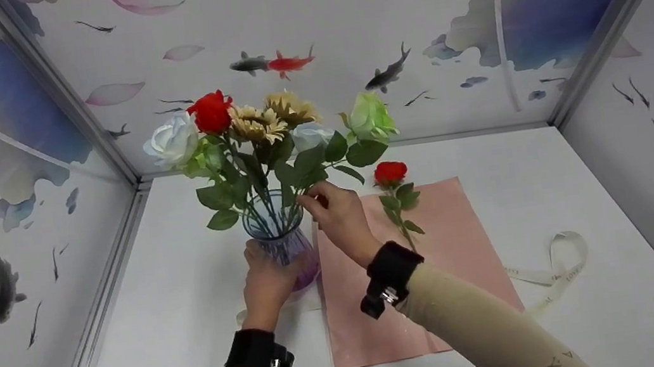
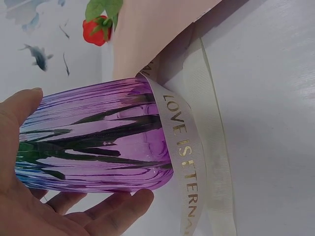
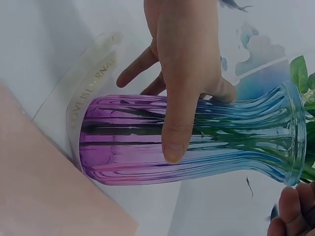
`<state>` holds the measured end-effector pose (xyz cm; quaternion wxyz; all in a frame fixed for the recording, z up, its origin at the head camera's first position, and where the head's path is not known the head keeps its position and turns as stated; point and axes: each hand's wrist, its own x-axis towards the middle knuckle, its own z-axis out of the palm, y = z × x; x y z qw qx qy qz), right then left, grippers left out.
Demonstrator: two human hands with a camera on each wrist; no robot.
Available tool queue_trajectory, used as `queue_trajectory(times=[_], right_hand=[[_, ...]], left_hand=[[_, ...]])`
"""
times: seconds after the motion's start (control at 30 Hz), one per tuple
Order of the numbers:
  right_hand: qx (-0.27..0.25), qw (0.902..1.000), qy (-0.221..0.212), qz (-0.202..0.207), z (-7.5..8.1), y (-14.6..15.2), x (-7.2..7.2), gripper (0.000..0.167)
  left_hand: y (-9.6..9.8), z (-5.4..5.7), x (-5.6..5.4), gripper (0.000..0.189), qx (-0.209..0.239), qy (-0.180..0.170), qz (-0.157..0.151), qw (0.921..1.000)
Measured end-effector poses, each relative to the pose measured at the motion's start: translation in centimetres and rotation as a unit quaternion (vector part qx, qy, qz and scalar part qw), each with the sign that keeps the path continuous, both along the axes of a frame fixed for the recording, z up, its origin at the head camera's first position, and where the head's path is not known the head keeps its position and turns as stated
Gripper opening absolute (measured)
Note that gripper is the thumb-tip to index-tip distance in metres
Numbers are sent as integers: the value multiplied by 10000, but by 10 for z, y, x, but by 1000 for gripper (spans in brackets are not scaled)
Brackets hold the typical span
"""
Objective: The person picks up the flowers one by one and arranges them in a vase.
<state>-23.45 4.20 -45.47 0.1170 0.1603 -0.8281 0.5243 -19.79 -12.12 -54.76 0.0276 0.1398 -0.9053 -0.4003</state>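
Observation:
A ribbed glass vase (image 3: 221, 157), blue at the mouth and purple at the base, stands upright on the table. My left hand (image 1: 270, 281) grips its lower body, thumb on one side and fingers round the other. Inside it is a bunch of artificial flowers: a white rose (image 1: 172, 141), a red rose (image 1: 211, 113), yellow-brown flowers (image 1: 258, 123), a pale blue rose and a green rose (image 1: 370, 116). At the vase's rim my right hand (image 1: 341, 213) pinches a stem below the leaves; its fingertips are partly hidden. Dark stems show through the glass.
Pink wrapping paper (image 1: 373, 330) lies right of the vase, with a single red rose (image 1: 391, 172) across its top part. A cream ribbon (image 2: 182, 147) with gold letters runs by the vase base, and a looped ribbon end (image 1: 568, 258) lies at the right. Printed walls surround the table.

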Motion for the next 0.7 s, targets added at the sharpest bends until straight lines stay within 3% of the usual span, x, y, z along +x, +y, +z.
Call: queue_trajectory(times=[0.27, 0.7], right_hand=[[126, 9990, -400, 145, 1, 2, -8, 16], [219, 9933, -861, 740, -20, 24, -9, 23]], left_hand=[[0, 1, 0, 109, -8, 0, 28, 10000], [1, 2, 0, 105, 2, -11, -11, 10000]])
